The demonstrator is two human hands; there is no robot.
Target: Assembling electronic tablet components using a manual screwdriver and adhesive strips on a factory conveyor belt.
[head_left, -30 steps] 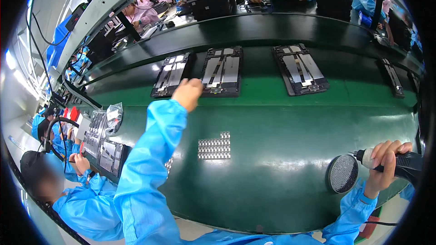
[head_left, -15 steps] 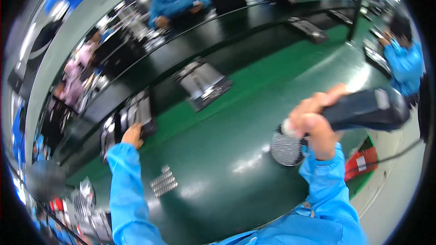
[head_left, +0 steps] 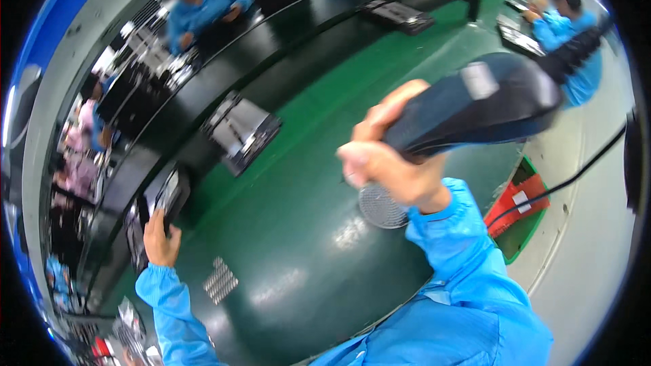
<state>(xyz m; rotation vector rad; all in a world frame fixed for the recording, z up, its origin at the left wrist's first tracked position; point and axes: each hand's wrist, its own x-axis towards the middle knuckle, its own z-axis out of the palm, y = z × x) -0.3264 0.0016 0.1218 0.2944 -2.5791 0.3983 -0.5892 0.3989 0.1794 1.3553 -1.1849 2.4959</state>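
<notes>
My right hand (head_left: 393,163) grips a dark handheld blower tool (head_left: 488,105) raised close to the camera; its round mesh nozzle (head_left: 381,206) points down over the green table (head_left: 305,230). A black cable (head_left: 569,183) trails from the tool to the right. My left hand (head_left: 160,238), in a blue sleeve, reaches to the far left and rests on a black tray (head_left: 163,200) holding a flat device on the dark conveyor. A second black tray (head_left: 243,130) lies farther along the belt.
A small silver grid of parts (head_left: 221,280) lies on the green table near my left arm. A red and green bin (head_left: 519,207) sits at the table's right edge. Other people in blue coats (head_left: 203,10) (head_left: 566,34) work around the line.
The view has swung left and tilted. My right hand has lifted the blower higher and nearer the camera. My left hand stays stretched to a tray on the belt.
</notes>
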